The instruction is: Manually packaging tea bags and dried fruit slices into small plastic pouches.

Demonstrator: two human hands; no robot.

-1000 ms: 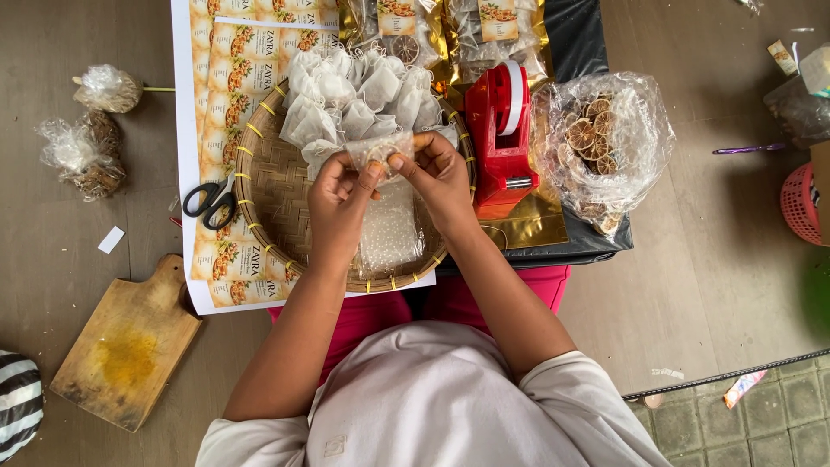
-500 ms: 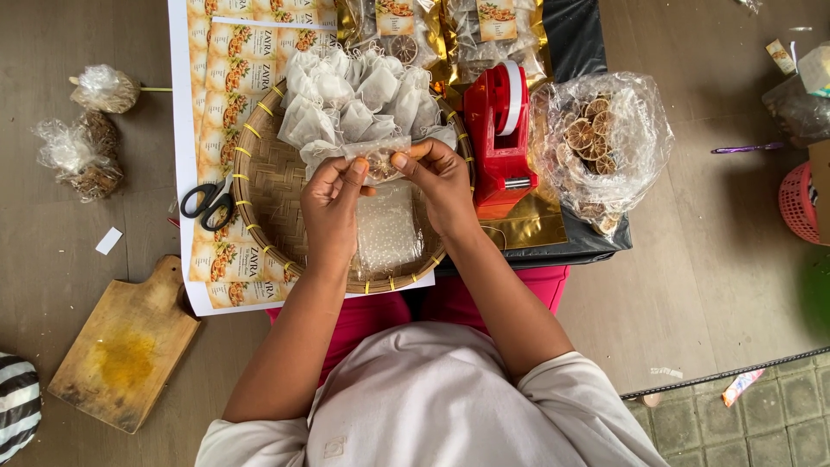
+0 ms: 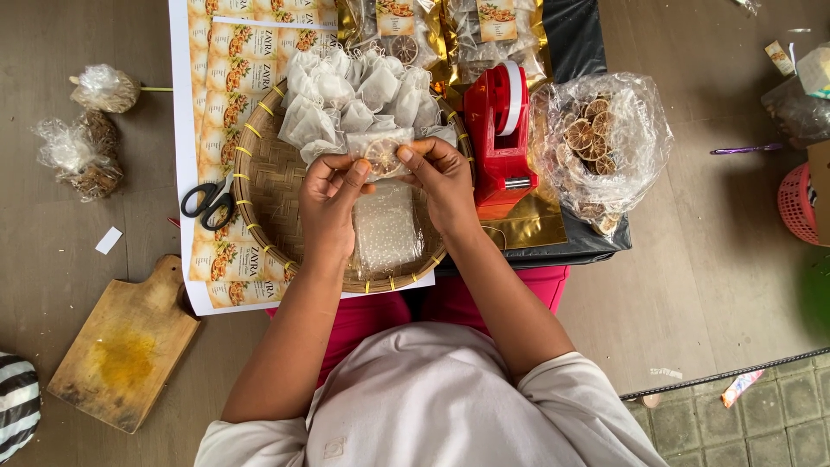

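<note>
Sachet: small clear sachet (image 3: 383,156) with a dried citrus slice inside, held over the middle of the round woven tray (image 3: 264,186).
Left hand: left hand (image 3: 328,203) pinches the sachet's left edge between thumb and fingers.
Right hand: right hand (image 3: 445,177) grips the sachet's right edge with thumb and fingertips.
Under the hands: a clear bubbled plastic bag (image 3: 386,229) lies flat on the tray, partly covered by both hands.
Tray's far side: heap of white filter pouches (image 3: 354,95).
Labels: white sheet of rectangular orange-and-cream labels (image 3: 226,86) under the tray's left edge, black-handled scissors (image 3: 207,201) on it.
Right of tray: red tape dispenser (image 3: 499,130); beside it a clear bag of dried citrus slices (image 3: 601,143).
Far edge: gold foil pouches (image 3: 424,26), cut off by the frame.
Floor, left: wooden cutting board (image 3: 125,346) with a yellow stain; two knotted clear bags (image 3: 82,130), contents unclear.
</note>
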